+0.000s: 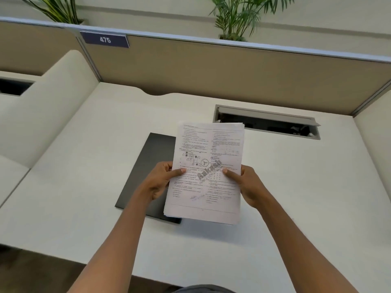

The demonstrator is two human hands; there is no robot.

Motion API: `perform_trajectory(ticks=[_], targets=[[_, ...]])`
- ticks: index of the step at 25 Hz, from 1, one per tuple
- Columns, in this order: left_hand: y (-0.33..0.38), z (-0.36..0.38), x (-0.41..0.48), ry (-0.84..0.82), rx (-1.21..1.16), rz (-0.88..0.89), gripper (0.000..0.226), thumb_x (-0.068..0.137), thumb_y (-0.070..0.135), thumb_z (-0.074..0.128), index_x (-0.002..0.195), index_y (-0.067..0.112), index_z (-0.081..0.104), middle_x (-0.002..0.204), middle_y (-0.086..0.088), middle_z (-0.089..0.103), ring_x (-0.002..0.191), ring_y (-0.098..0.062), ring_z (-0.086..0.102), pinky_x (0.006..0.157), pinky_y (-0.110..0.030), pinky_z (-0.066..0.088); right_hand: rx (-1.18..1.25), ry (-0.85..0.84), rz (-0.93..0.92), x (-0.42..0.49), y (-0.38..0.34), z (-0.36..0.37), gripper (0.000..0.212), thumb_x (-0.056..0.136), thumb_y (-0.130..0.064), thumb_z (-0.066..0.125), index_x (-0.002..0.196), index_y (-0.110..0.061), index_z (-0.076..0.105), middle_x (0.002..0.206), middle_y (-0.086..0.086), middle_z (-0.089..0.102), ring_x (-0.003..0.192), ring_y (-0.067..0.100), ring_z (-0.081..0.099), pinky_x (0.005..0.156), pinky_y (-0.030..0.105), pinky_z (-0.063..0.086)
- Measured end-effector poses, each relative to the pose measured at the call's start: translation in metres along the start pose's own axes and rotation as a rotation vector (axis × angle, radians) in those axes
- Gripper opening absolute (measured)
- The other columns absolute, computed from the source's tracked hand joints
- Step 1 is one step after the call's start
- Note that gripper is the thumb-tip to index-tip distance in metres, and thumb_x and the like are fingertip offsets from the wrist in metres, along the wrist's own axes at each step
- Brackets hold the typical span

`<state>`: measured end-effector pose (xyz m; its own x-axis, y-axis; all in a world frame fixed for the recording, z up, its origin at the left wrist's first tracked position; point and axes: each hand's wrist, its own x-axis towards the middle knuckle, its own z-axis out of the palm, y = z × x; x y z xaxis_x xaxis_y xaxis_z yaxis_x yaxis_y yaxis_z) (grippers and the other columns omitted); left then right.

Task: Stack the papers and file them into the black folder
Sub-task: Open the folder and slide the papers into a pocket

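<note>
A: Where's the stack of white printed papers [206, 172]?

B: Held up above the white worktop [296, 187], printed side to the camera, sheets roughly squared, edges slightly fanned at the top and bottom. Top sheet shows two columns of text, a small pedigree-type diagram and a grey watermark.

A: Hands?

B: Left hand [159, 179] clamps the left edge, thumb on the front face, fingers behind. Right hand [246, 185] does the same on the right edge. Both closed on the stack about halfway up.

A: Flat black rectangular folder [148, 170]?

B: Lying closed on the worktop, angled, directly behind and below the papers. Stack covers its right part; the left hand overlaps it in view.

A: Surroundings?

B: Open grey cable tray [266, 122] recessed in the worktop, beyond and to the right of the papers. Tan partition panel [211, 70] at the back with a dark blue tag reading 475 [105, 39]. Green palm plants [239, 15] behind it.
</note>
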<state>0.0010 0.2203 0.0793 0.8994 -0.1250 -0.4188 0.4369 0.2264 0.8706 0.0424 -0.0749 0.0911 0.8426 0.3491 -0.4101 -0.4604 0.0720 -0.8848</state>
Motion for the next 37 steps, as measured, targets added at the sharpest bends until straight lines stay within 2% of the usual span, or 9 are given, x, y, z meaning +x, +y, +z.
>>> perform_trajectory(ticks=[4, 7, 11, 16, 23, 26, 29, 32, 37], targets=[[-0.010, -0.006, 0.004, 0.322, 0.163, 0.118, 0.028, 0.093, 0.016, 0.076, 0.120, 0.011, 0.073, 0.109, -0.009, 0.081, 0.101, -0.031, 0.078, 0.077, -0.039, 0.066, 0.024, 0.079, 0.036, 0.007, 0.016, -0.002, 0.030, 0.092, -0.016, 0.077, 0.120, -0.006, 0.073, 0.115, 0.014, 0.080, 0.101, 0.035, 0.078, 0.077, 0.041, 0.065], [-0.023, -0.001, 0.008, 0.655, 0.483, 0.244, 0.027, 0.097, 0.018, 0.069, 0.124, 0.013, 0.070, 0.115, -0.007, 0.076, 0.107, -0.026, 0.073, 0.094, -0.046, 0.061, 0.031, 0.167, 0.067, 0.002, 0.024, -0.023, 0.024, 0.091, -0.016, 0.078, 0.114, -0.009, 0.076, 0.115, 0.016, 0.079, 0.100, 0.038, 0.078, 0.074, 0.042, 0.065], [-0.048, 0.008, 0.018, 0.581, 1.152, 0.017, 0.082, 0.095, 0.053, 0.063, 0.159, 0.011, 0.034, 0.168, -0.019, 0.027, 0.156, -0.040, 0.024, 0.124, -0.058, 0.026, 0.052, 0.258, 0.105, -0.013, 0.033, -0.050, 0.024, 0.093, -0.014, 0.075, 0.116, -0.009, 0.075, 0.116, 0.017, 0.079, 0.099, 0.038, 0.078, 0.072, 0.043, 0.065], [-0.066, 0.021, 0.029, 0.501, 1.318, -0.213, 0.117, 0.082, 0.078, 0.057, 0.166, 0.015, 0.004, 0.173, -0.021, -0.007, 0.158, -0.046, -0.010, 0.116, -0.077, 0.006, 0.083, 0.309, 0.140, -0.027, 0.045, -0.056, 0.019, 0.094, -0.012, 0.073, 0.112, -0.011, 0.078, 0.115, 0.017, 0.079, 0.098, 0.039, 0.078, 0.071, 0.043, 0.065], [-0.063, 0.025, 0.025, 0.467, 1.413, -0.299, 0.096, 0.093, 0.065, 0.057, 0.165, 0.020, 0.012, 0.173, -0.021, 0.002, 0.158, -0.049, -0.001, 0.117, -0.075, 0.014, 0.112, 0.318, 0.154, -0.033, 0.045, -0.048, 0.021, 0.095, -0.010, 0.071, 0.115, -0.006, 0.075, 0.116, 0.018, 0.079, 0.098, 0.039, 0.078, 0.072, 0.043, 0.066], [-0.046, 0.030, 0.020, 0.444, 1.403, -0.285, 0.074, 0.097, 0.050, 0.058, 0.157, 0.014, 0.035, 0.169, -0.020, 0.026, 0.154, -0.051, 0.021, 0.116, -0.070, 0.032, 0.115, 0.310, 0.154, -0.034, 0.040, -0.044, 0.024, 0.095, -0.009, 0.071, 0.118, -0.005, 0.073, 0.116, 0.018, 0.078, 0.099, 0.040, 0.078, 0.073, 0.044, 0.066], [-0.025, 0.039, 0.009, 0.483, 1.402, -0.147, 0.035, 0.099, 0.036, 0.055, 0.125, 0.013, 0.058, 0.137, -0.015, 0.063, 0.128, -0.043, 0.058, 0.095, -0.053, 0.057, 0.122, 0.284, 0.164, -0.036, 0.031, -0.040, 0.027, 0.093, -0.009, 0.073, 0.120, -0.004, 0.072, 0.116, 0.019, 0.078, 0.100, 0.042, 0.077, 0.074, 0.046, 0.065], [-0.006, 0.046, 0.000, 0.548, 1.414, -0.001, 0.017, 0.099, 0.023, 0.050, 0.108, 0.013, 0.060, 0.103, -0.009, 0.072, 0.091, -0.031, 0.071, 0.073, -0.041, 0.060, 0.126, 0.251, 0.166, -0.037, 0.018, -0.037, 0.030, 0.092, -0.009, 0.074, 0.121, -0.001, 0.072, 0.117, 0.021, 0.077, 0.102, 0.044, 0.076, 0.076, 0.048, 0.064], [0.020, 0.057, -0.012, 0.629, 1.349, 0.110, 0.032, 0.100, 0.016, 0.043, 0.128, 0.012, 0.060, 0.089, -0.011, 0.073, 0.077, -0.031, 0.070, 0.062, -0.037, 0.051, 0.114, 0.242, 0.161, -0.041, -0.014, -0.035, 0.025, 0.092, -0.004, 0.072, 0.117, 0.002, 0.072, 0.112, 0.023, 0.078, 0.096, 0.042, 0.078, 0.073, 0.046, 0.065]])
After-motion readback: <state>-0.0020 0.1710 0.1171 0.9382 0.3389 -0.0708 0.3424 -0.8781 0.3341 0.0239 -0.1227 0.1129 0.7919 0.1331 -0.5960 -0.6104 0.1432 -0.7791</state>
